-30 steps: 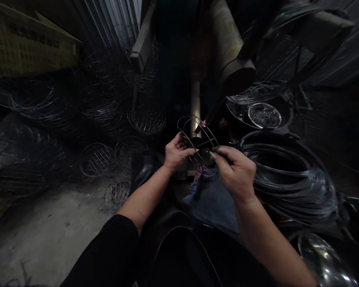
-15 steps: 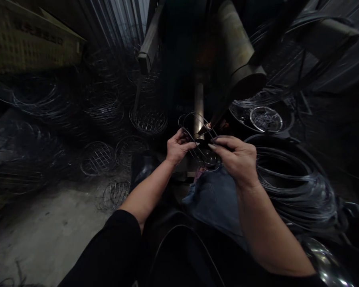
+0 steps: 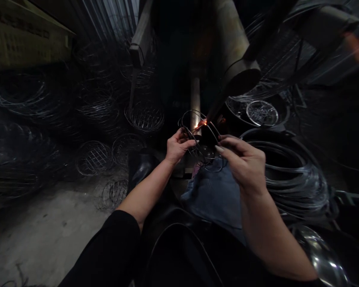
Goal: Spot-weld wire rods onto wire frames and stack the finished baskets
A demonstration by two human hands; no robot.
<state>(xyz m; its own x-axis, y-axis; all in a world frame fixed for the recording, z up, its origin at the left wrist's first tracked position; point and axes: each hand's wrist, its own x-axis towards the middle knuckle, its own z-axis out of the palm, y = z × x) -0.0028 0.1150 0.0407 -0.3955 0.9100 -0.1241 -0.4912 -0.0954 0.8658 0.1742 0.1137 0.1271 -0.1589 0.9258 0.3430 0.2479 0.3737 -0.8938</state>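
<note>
My left hand (image 3: 177,147) pinches the left side of a round wire rack (image 3: 201,153) made of thin metal rings and rods. At the rack's right side, my right hand (image 3: 242,155) has thumb and fingers closed on a wire. The far part of the rack lies at the end of an upright metal rod (image 3: 195,97), where a dark pointed electrode (image 3: 217,107) comes in from the upper right. Orange glowing spots show where wire, rod and electrode meet. Exactly which wires touch there is too small to tell.
Stacks of round wire racks (image 3: 144,116) stand on the left, with single ones (image 3: 93,158) on the floor. A yellow crate (image 3: 26,38) is at upper left. On the right are a coil of wire (image 3: 299,179), a bowl of metal pieces (image 3: 261,113) and a thick machine arm (image 3: 236,40).
Bright orange glow has appeared at the contact point. My right hand has shifted slightly right and down, with the rack turned a little. The whole view has shifted slightly.
</note>
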